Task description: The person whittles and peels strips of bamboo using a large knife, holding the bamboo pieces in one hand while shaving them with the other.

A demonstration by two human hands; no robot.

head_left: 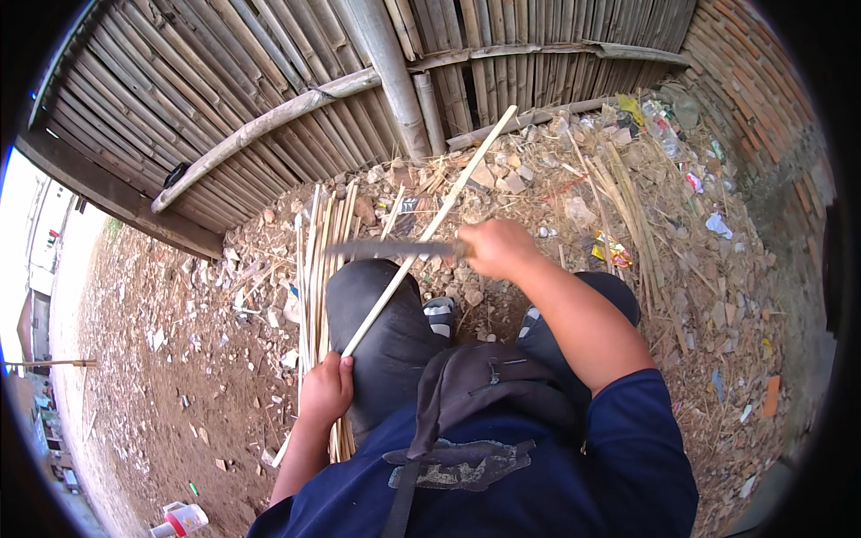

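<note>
My left hand (pixel 326 389) is closed round the lower part of a long pale bamboo strip (pixel 448 199). The strip slants up and to the right across my left thigh, its far end raised toward the fence. My right hand (pixel 499 249) grips the handle of a long-bladed knife (pixel 386 249), whose dark blade points left and lies across the strip. The blade is slightly blurred; whether it touches the strip I cannot tell. A bundle of similar strips (pixel 314 269) lies on the ground beside my left leg, partly hidden by my left arm and knee.
A bamboo fence (pixel 296 99) with a thick post (pixel 387 81) stands ahead, and a brick wall (pixel 762 90) rises at the right. More bamboo strips (pixel 628 211) lie right of my knees. Stones and litter cover the ground. A red-and-white container (pixel 182 519) sits at the lower left.
</note>
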